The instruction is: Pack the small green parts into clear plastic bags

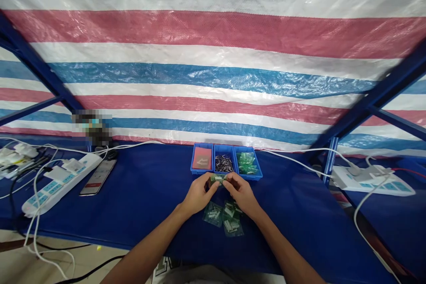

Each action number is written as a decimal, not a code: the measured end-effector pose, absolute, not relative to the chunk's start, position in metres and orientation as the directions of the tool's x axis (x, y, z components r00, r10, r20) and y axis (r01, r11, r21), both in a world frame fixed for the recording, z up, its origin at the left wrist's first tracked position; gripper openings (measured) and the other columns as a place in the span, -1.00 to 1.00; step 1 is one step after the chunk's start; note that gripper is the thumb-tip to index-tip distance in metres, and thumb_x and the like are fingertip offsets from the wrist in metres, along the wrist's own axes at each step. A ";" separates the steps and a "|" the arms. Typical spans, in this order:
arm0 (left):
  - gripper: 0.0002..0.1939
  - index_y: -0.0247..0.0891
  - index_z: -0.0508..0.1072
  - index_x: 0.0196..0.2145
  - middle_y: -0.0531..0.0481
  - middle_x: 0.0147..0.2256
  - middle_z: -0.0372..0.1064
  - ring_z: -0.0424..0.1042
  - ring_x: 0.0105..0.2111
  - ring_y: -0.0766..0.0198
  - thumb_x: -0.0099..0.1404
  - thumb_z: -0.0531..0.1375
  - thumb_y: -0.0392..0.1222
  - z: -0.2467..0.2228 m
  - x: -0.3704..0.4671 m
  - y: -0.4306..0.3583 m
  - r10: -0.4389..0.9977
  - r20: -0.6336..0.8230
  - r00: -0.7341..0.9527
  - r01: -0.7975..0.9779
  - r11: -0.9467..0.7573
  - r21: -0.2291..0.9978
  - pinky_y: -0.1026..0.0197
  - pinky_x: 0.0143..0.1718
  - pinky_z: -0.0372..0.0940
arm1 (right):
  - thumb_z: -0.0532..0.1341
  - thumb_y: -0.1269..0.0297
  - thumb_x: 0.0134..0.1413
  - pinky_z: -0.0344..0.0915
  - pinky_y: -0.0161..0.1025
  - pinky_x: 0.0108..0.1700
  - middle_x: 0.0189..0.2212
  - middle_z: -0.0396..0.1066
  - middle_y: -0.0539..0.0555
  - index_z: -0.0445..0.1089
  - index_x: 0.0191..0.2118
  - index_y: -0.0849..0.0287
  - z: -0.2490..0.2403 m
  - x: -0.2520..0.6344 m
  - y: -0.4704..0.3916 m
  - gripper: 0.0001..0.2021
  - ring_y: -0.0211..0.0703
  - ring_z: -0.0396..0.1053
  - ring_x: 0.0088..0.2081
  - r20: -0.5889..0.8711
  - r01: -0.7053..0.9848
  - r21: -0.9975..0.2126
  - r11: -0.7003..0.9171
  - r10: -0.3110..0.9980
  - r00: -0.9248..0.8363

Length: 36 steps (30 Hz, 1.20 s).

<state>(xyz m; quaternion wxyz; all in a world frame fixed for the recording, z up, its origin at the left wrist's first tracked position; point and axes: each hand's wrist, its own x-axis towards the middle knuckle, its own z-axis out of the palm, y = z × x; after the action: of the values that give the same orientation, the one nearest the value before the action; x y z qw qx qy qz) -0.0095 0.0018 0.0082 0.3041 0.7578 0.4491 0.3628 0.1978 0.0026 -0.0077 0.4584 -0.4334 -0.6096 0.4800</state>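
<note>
With the left hand [199, 194], pinching the left side of a small clear packet [218, 179] between thumb and fingers; with the right hand [244, 194], pinching its right side. Holding the packet just in front of the middle bin and above the loose group, with pale contents showing; not making out its seal or its exact fill.

Going from far left, seeing a white power strip [61, 184] running slantwise with plugs and white cables, and a phone [98, 178] lying just beside it on the blue tabletop [143, 182], well apart from the hands.

Toward the middle, finding a left blue bin [192, 166] holding pink slips [202, 157], with a small pale item on top. In front of the bins and below the fingers, noticing at least three filled packets [213, 214] lying close together, some overlapping, with whitish rod-like pieces inside. Judging these as made up, and the one in hand as not yet laid down.

Next, seeing dark slender metal fasteners [223, 163] filling much of the middle bin, and bright green plastic pieces [246, 163] heaping in the right bin [259, 169]; judging plenty of loose stock as remaining in both.

At far right, noting another white power strip [376, 180] with cables.
</note>
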 end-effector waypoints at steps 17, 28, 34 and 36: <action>-0.66 -0.23 0.47 -0.14 0.02 -0.35 0.36 0.32 -0.39 0.26 0.60 0.06 0.05 0.012 -0.010 0.000 0.881 0.291 0.374 0.416 -0.440 0.796 0.23 -0.33 0.15 | 0.23 -0.03 0.39 0.24 -0.22 -0.43 -0.42 0.31 -0.01 0.42 -0.07 0.05 -0.001 0.198 -0.003 -0.74 -0.13 0.29 -0.44 0.192 0.171 -0.958 0.229 0.959 -0.208; -0.62 -0.25 0.48 -0.19 0.04 -0.38 0.34 0.28 -0.41 0.28 0.60 0.05 0.08 0.014 -0.007 -0.001 0.870 0.296 0.394 0.393 -0.450 0.802 0.24 -0.36 0.14 | 0.22 -0.08 0.39 0.20 -0.24 -0.42 -0.45 0.21 -0.06 0.38 -0.23 0.07 0.000 0.200 -0.004 -0.68 -0.20 0.21 -0.47 0.170 0.112 -0.973 0.201 0.956 -0.239; -0.68 -0.23 0.46 -0.12 0.07 -0.39 0.30 0.27 -0.43 0.29 0.60 0.06 0.05 0.011 -0.007 -0.002 0.889 0.283 0.359 0.380 -0.417 0.825 0.24 -0.35 0.14 | 0.19 -0.04 0.43 0.20 -0.23 -0.37 -0.42 0.23 -0.04 0.39 -0.24 0.08 0.001 0.199 -0.004 -0.70 -0.17 0.21 -0.43 0.191 0.147 -0.961 0.233 0.949 -0.253; -0.69 -0.24 0.45 -0.11 0.07 -0.39 0.30 0.25 -0.43 0.29 0.60 0.06 0.03 0.010 -0.007 -0.002 0.888 0.291 0.357 0.385 -0.423 0.820 0.24 -0.35 0.14 | 0.18 -0.04 0.43 0.20 -0.23 -0.36 -0.41 0.25 -0.03 0.39 -0.23 0.07 0.001 0.198 -0.005 -0.70 -0.16 0.21 -0.42 0.189 0.159 -0.959 0.234 0.948 -0.254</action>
<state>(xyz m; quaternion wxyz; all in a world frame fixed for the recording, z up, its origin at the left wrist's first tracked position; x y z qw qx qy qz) -0.0071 -0.0017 0.0099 0.3321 0.7537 0.4222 0.3788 0.1984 -0.0049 0.0014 0.4385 -0.4249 -0.6517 0.4500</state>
